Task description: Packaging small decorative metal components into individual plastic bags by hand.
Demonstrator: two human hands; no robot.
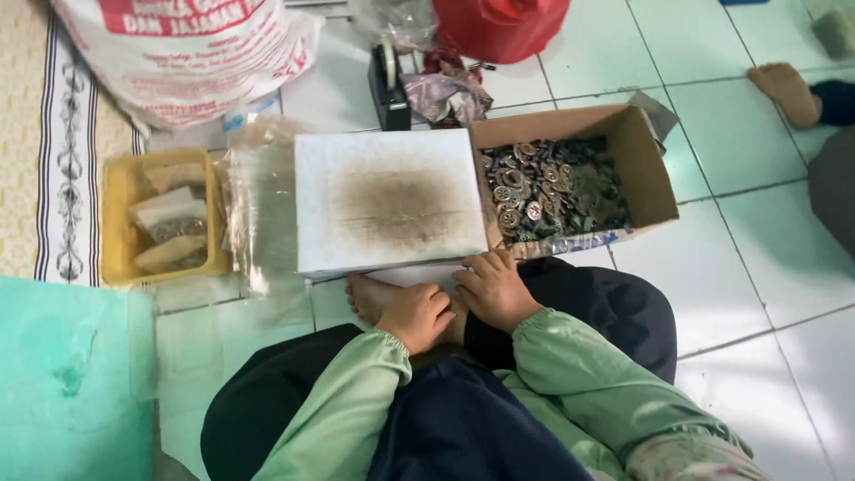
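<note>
I sit cross-legged on a tiled floor in green sleeves. My left hand (416, 314) is curled shut above my bare foot, near the front edge of a white box (389, 201) with a dark smudge on its top. My right hand (492, 287) lies next to it with bent fingers, touching the white box's front edge. Whether either hand holds something small I cannot tell. An open cardboard box (643, 169) right of the white one is full of small round metal pieces (548, 189).
A yellow tray (114, 192) with small filled plastic bags stands at the left, clear plastic bags (260, 209) beside it. A black tape dispenser (388, 85), a red bag (499, 27) and a large printed sack (183, 49) lie behind. Another person's foot (786, 89) is at the far right.
</note>
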